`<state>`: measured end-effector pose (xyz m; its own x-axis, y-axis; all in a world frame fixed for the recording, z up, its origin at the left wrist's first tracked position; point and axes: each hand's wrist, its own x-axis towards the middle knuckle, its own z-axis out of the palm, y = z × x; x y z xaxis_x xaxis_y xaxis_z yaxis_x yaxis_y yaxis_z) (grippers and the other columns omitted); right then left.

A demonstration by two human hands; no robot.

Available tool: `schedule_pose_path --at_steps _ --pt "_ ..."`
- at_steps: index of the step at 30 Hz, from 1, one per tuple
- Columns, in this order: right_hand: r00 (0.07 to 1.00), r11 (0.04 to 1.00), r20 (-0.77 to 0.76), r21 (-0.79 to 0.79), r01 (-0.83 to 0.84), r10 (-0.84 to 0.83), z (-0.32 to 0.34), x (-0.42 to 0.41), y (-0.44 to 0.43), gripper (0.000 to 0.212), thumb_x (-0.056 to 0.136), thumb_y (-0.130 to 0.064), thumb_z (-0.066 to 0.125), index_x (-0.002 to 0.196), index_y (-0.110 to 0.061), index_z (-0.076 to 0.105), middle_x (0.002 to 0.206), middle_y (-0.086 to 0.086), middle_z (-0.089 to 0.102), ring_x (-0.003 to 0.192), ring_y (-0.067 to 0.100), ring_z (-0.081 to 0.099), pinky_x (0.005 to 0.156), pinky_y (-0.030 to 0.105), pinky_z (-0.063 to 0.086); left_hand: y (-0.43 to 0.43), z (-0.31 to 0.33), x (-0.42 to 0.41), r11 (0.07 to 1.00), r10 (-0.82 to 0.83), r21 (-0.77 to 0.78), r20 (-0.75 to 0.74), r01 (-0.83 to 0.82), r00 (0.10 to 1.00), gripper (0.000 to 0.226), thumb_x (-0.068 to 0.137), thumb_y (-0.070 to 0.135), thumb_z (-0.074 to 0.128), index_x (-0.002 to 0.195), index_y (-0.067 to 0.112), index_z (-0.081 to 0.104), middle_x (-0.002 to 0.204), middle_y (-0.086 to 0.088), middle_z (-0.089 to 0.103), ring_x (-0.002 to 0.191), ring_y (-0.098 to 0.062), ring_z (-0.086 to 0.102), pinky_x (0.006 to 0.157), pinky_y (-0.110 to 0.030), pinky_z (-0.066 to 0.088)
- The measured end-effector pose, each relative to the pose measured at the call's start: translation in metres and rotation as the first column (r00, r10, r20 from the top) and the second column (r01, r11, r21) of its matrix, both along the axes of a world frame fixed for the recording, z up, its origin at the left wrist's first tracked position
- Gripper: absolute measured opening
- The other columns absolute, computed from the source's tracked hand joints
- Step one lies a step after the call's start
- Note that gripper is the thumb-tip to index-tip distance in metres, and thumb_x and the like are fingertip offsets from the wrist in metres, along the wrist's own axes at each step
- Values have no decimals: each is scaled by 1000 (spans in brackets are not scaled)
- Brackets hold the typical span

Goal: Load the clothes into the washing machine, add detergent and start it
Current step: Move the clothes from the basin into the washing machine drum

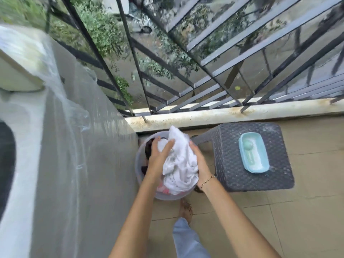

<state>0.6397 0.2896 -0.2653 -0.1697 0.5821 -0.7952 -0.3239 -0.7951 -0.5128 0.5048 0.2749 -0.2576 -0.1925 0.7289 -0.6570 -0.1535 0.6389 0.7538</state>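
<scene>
A white garment [181, 161] is bunched over a translucent plastic tub [138, 164] on the balcony floor. My left hand [160, 157] grips the garment from the left and my right hand [198, 161] holds it from the right. Dark and pink clothes [149, 149] lie under it in the tub. The top-loading washing machine [55, 146] stands at the left, wrapped in clear plastic, its drum opening [6, 164] dark and its lid [18, 71] raised. A light blue detergent box [254, 152] with a round scoop rests on a stool.
A dark woven plastic stool [247, 181] stands right of the tub. A low white ledge [223, 114] with a metal railing [186, 71] bounds the balcony ahead. My bare foot [186, 211] is just behind the tub on the tan tiles.
</scene>
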Motion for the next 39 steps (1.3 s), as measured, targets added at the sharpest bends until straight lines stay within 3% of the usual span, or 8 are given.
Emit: schedule_pose_path --at_steps 2,6,10,20,26,33,36,39 --pt "998 999 57 43 -11 9 35 1 -2 29 93 -41 49 85 -15 61 83 3 64 73 10 64 65 22 53 -1 23 1 990 -125 56 -80 130 989 79 67 66 66 132 24 48 127 3 60 115 -17 59 101 -45 48" --pt "998 995 49 84 -47 43 98 -1 -16 61 61 -70 65 95 -18 64 98 9 66 98 31 59 95 49 46 -2 90 -8 962 -189 159 -198 222 962 43 83 39 64 119 17 62 113 1 68 104 -18 63 90 -35 52" --pt "998 940 26 336 -55 49 162 -32 -30 52 82 -46 65 121 -12 61 126 16 60 120 31 54 110 49 35 -6 176 -30 944 -74 289 -278 157 958 41 75 40 50 104 19 69 102 -1 71 98 -21 66 91 -41 52" --pt "993 783 101 622 -14 -62 287 -179 -60 41 79 -32 72 117 -18 63 111 0 69 97 11 67 80 27 54 -74 312 -191 859 219 472 13 -199 976 10 91 24 55 89 14 59 79 -1 58 72 -13 54 66 -26 43" --pt "998 741 65 670 -48 6 314 -283 -85 35 80 -25 71 112 -10 65 106 9 69 93 20 66 87 35 53 -106 340 -288 889 235 433 -158 -146 959 12 87 12 51 76 9 53 74 -10 48 41 -3 39 39 -14 33" --pt "961 710 264 660 -243 84 296 -358 -104 22 79 -39 69 95 -24 64 102 6 70 93 23 66 85 40 53 -136 320 -369 897 189 431 -173 -99 967 18 96 27 50 94 13 61 93 -3 63 86 -19 57 77 -30 47" --pt "774 692 609 485 -535 171 267 -370 -109 44 83 -47 62 111 -13 57 109 6 64 102 24 62 88 34 47 -139 275 -398 986 -78 97 -454 137 887 53 94 41 49 139 12 47 144 -9 48 127 -26 49 106 -40 40" --pt "659 703 705 329 -630 261 246 -366 -114 52 87 -43 58 123 -7 50 122 8 57 114 24 55 96 32 42 -149 247 -403 989 -146 -52 -493 138 858 67 96 38 50 152 12 24 158 -7 26 143 -25 29 115 -37 27"
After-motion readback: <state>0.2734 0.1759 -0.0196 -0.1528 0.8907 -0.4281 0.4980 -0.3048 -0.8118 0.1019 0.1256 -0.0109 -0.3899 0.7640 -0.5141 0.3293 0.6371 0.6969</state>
